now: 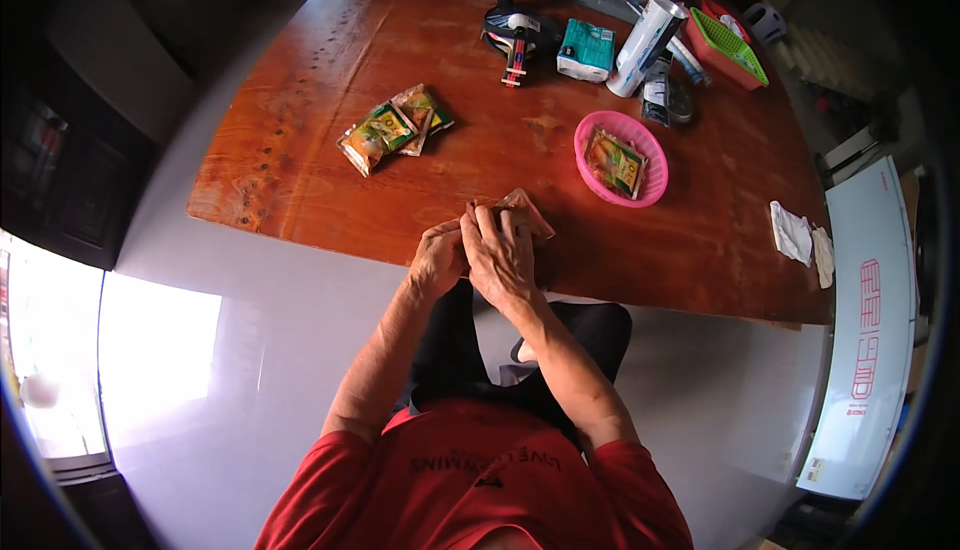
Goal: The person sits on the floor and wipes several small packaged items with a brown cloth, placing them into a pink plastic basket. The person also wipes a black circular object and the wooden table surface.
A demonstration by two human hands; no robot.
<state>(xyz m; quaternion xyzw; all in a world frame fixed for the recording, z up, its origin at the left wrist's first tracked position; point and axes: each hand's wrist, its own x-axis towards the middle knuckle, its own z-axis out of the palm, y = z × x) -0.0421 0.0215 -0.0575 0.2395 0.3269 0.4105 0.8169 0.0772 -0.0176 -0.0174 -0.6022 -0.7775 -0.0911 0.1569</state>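
Note:
Both of my hands are together over the near edge of the wooden table [300, 190]. My left hand [438, 258] is closed, its fingertips meeting those of the other hand. My right hand [500, 258] curls its fingers over a small flat food packet [533, 216], whose far end sticks out past the fingers; the rest of it is hidden. Ahead and to the left lie a few colourful food packets [380, 138], overlapping. To the right stands a round pink plastic basket [655, 185] with similar packets [614, 163] in it.
Toward the back are a teal tissue pack [586, 50], a leaning silver-white cylinder [648, 45], a black tape-like roll [522, 40] and a red-and-green basket [735, 50]. White cloth gloves [795, 235] lie at the right edge, near a tall white panel [860, 340].

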